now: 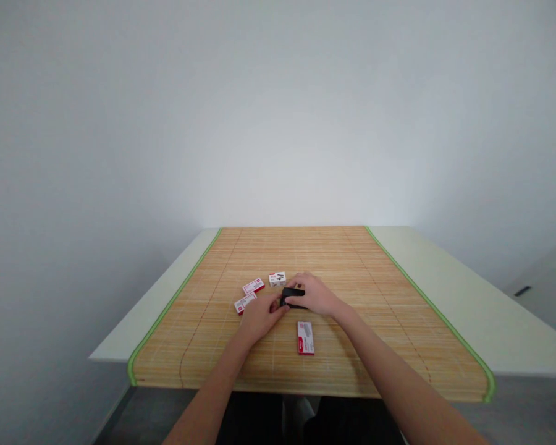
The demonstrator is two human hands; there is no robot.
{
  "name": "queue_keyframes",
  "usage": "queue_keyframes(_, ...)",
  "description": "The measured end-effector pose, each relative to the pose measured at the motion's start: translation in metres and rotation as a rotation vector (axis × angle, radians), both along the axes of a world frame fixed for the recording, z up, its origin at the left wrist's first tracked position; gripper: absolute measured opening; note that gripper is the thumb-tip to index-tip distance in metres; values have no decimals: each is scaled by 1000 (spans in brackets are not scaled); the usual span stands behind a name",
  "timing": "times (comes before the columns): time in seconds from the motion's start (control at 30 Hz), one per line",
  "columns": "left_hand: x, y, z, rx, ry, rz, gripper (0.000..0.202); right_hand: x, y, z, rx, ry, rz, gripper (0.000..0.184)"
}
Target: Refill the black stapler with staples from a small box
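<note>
A black stapler [293,297] lies on the bamboo mat, partly covered by my hands. My right hand [315,294] reaches over it from the right, its fingers and thumb closed around the body. At the stapler's left end, my left hand [260,318] grips with thumb and fingertips. Next to my left hand is a small red-and-white box [245,303], with a similar box [253,286] just behind it. A white box [277,279] with dark printing stands beyond the stapler. Nearer to me lies another red-and-white box [305,338], apart from both hands.
The bamboo mat [352,371] with green edging covers the middle of a white table [467,290] and hangs slightly over its front edge. A plain wall [278,123] rises behind the table. My legs are below the front edge.
</note>
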State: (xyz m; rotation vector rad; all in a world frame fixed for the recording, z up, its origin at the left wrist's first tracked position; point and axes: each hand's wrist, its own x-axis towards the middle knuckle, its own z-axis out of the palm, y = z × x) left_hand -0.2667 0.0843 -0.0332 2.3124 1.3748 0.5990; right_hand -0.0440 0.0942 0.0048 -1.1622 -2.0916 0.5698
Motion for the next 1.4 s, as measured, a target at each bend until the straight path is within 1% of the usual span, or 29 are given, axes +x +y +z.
queue_keyframes(0.07, 0, 0, 1, -10, -5, 8, 30, 4, 1, 9, -6, 6, 16, 22)
queue_keyframes(0.17, 1, -1, 1, -23, -12, 19, 33, 17, -5, 26, 3, 17, 27, 23)
queue_keyframes(0.3, 1, -2, 1, -31, -34, 10, 32, 43, -22, 48, 27, 21, -29, 24)
queue_keyframes(0.4, 1, -2, 0, -52, -41, 20, 35, 67, -34, 56, -31, 20, -48, 28)
queue_keyframes(0.5, 1, -2, 1, -64, -39, 33, 37, 94, -44, 51, -93, 62, -88, 33)
queue_keyframes(0.63, 1, -1, 2, -71, -31, 29, 37, 127, -53, 33, -181, 144, -148, 37)
queue_keyframes(0.7, 1, -2, 3, -72, -33, 25, 37, 137, -57, 21, -222, 181, -156, 39)
queue_keyframes(0.8, 1, -3, 4, -72, -44, 23, 37, 144, -62, 4, -253, 235, -199, 44)
queue_keyframes(0.93, 2, -3, 4, -91, -54, 42, 40, 148, -64, -13, -289, 274, -261, 49)
queue_keyframes(1.03, 2, -2, 3, -90, -52, 41, 39, 151, -63, -16, -282, 255, -296, 50)
queue_keyframes(1.07, 2, -2, 2, -87, -48, 39, 38, 149, -62, -14, -252, 243, -326, 50)
queue_keyframes(1.13, 1, -2, 2, -76, -39, 39, 37, 140, -65, -6, -131, 222, -432, 48)
queue_keyframes(1.2, 1, -2, 1, -66, -35, 42, 37, 121, -74, 3, 23, 203, -533, 41)
queue_keyframes(1.23, 1, -1, 0, -62, -35, 44, 37, 108, -81, 6, 75, 187, -548, 37)
queue_keyframes(1.27, 1, -2, -1, -59, -37, 46, 37, 95, -89, 9, 82, 169, -506, 32)
queue_keyframes(1.33, 1, -2, -1, -53, -43, 45, 38, 69, -106, 9, 3, 74, -279, 32)
queue_keyframes(1.37, 1, -2, -1, -48, -46, 45, 38, 58, -113, 7, -49, 12, -183, 42)
queue_keyframes(1.4, 1, -3, -1, -43, -51, 43, 38, 49, -119, 4, -84, -30, -117, 55)
